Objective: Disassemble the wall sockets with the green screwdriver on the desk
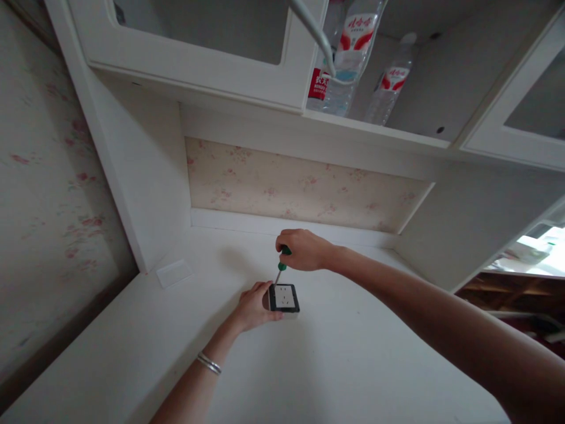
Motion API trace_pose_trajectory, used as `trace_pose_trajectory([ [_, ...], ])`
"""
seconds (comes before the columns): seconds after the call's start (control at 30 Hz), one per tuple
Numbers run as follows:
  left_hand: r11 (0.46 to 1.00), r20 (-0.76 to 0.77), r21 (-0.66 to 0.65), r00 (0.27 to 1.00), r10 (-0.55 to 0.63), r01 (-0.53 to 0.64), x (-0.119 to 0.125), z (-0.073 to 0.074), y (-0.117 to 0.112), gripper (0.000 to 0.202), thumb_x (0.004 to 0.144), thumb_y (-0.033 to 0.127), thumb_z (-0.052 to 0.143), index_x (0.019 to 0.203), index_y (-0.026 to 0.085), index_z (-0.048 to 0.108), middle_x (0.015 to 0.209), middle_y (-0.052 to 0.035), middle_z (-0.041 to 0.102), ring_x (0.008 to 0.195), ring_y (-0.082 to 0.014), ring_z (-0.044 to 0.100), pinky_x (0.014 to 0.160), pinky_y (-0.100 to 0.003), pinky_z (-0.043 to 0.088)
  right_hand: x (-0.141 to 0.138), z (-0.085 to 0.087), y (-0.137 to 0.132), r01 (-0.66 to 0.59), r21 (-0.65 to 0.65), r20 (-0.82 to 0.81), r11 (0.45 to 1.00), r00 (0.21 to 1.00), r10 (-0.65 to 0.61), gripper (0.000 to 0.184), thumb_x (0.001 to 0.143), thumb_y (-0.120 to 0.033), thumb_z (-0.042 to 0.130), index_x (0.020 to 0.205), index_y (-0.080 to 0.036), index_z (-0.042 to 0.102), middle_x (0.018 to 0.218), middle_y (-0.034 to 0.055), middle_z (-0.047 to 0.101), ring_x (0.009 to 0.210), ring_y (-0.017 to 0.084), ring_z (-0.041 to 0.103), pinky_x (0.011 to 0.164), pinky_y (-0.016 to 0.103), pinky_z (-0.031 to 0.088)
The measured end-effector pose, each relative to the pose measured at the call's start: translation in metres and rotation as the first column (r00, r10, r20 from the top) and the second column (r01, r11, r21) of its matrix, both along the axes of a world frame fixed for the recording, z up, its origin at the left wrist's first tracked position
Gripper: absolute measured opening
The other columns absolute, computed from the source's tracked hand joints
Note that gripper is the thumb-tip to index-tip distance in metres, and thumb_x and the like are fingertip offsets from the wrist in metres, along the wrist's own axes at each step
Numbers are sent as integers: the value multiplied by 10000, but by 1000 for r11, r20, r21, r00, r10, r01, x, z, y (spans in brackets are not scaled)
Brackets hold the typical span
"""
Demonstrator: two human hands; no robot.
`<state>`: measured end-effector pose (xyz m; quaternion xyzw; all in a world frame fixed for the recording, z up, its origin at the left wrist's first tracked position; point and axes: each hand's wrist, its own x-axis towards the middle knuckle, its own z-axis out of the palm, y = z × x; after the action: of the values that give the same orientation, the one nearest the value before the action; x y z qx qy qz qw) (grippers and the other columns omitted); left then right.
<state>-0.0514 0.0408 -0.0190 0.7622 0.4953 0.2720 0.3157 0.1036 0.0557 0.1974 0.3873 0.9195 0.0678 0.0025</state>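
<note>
Green plastic shows between the fingers of our right hand point(304, 250): it is the handle of a screwdriver point(281, 268). The grip of that hand is closed tight around the handle, with the knuckles on top. The tool's long axis stands steeply, close to upright. The handle is high in the fist, and the thin metal shaft runs down and a little to the left, towards us. Its tip points at the far left corner of a socket point(285, 297). We cannot tell whether the tip sits in a screw head, as that spot is too small to read.

The socket lies flat on the white table point(344, 359), near its middle and a little short of the back wall. Its white face is turned up inside a dark frame. It is close to square, with its edges roughly in line with the back edge of the table.

Our left hand point(255, 305) lies just left of the socket. Its grip is curled around the left side, with the thumb along the near edge, pinning the socket down. A silver bracelet point(209, 363) circles that wrist.

A small flat pale plate point(174, 274) lies on the table well to the left. Above, clear water bottles point(353, 53) with red labels stand on a shelf point(375, 126).
</note>
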Motion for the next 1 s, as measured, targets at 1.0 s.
trace_pose_trajectory([
  [1.0, 999, -58, 51, 998, 1, 2, 3, 0, 0, 850, 581, 518, 748, 1319, 237, 435, 1314, -84, 502, 1217, -281, 455, 1035, -369, 337, 47, -16, -5, 183, -33, 37, 982, 983, -182, 178, 756, -220, 510, 840, -172, 660, 958, 81, 653, 820, 187, 597, 709, 251, 412],
])
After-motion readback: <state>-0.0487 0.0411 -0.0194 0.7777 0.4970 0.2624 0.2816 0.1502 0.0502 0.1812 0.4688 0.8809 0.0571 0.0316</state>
